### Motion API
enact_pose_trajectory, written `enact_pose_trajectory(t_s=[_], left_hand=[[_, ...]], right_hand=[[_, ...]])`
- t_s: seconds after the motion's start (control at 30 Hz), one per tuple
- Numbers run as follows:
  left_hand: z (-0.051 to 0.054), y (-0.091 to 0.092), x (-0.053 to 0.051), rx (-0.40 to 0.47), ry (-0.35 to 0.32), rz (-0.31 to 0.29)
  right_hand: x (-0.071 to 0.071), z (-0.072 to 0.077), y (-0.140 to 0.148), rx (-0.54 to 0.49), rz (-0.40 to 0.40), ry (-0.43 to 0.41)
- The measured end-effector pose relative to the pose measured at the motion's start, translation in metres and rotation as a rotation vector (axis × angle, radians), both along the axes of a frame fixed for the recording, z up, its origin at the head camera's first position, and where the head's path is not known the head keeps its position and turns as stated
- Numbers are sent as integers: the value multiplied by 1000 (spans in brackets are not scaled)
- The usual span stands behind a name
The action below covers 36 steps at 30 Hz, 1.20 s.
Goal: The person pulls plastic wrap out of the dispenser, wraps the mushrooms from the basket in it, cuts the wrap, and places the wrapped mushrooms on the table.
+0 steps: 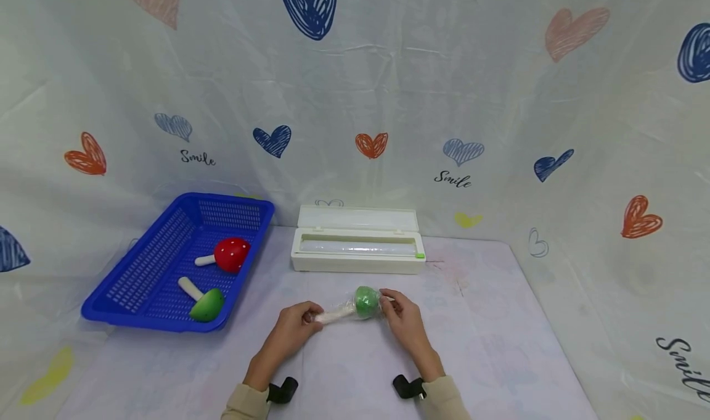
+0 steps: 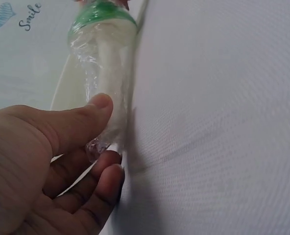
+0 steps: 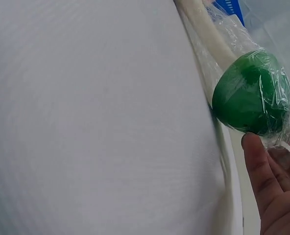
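Green-capped and swathed in clear film [image 2: 88, 61], a toy mushroom [image 1: 367, 302] is held in front of the white box [image 1: 357, 264] on the desk [image 1: 488, 346]. Its stem end is pinched by the left hand [image 1: 291, 331], its cap end by the right hand [image 1: 405, 322]. Left of the box, a red mushroom [image 1: 232, 255] and an unwrapped green mushroom [image 1: 208, 305] are contained in a blue basket [image 1: 166, 269]. The box's lid [image 1: 357, 218] is raised.

Free passage lies on the table [image 1: 499, 346] to the right. Beyond the wrapped green mushroom [image 1: 364, 303], the white box [image 1: 357, 264] bars the way; leftward, the blue basket [image 1: 127, 318] does.
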<state>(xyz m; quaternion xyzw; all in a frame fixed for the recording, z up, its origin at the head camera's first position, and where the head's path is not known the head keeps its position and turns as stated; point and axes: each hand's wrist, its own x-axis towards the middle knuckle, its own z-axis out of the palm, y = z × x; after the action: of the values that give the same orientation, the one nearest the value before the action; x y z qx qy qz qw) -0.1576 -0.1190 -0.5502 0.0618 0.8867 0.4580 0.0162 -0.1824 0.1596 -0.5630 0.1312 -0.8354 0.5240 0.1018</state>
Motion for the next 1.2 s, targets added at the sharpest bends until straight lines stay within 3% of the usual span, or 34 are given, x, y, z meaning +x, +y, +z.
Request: enact_pose_trajectory(t_s=[0.3,0.6,0.9,1.07,1.2], left_hand=[[-1,1,0,-10,4,3],[-3,13,-1,63,54,-33],[-3,32,-8,54,69,-84],[-7,46,-13,86,93,-72],[-9,58,-16,131,109,-51]], right_hand=[[0,-1,6,36,12,53],[-2,-2,13,38,-94,47],[-10,2,30,-9,-190,-58],[-14,3,40,-4,-285,-46],[-17,5,49,19,-311,-34]])
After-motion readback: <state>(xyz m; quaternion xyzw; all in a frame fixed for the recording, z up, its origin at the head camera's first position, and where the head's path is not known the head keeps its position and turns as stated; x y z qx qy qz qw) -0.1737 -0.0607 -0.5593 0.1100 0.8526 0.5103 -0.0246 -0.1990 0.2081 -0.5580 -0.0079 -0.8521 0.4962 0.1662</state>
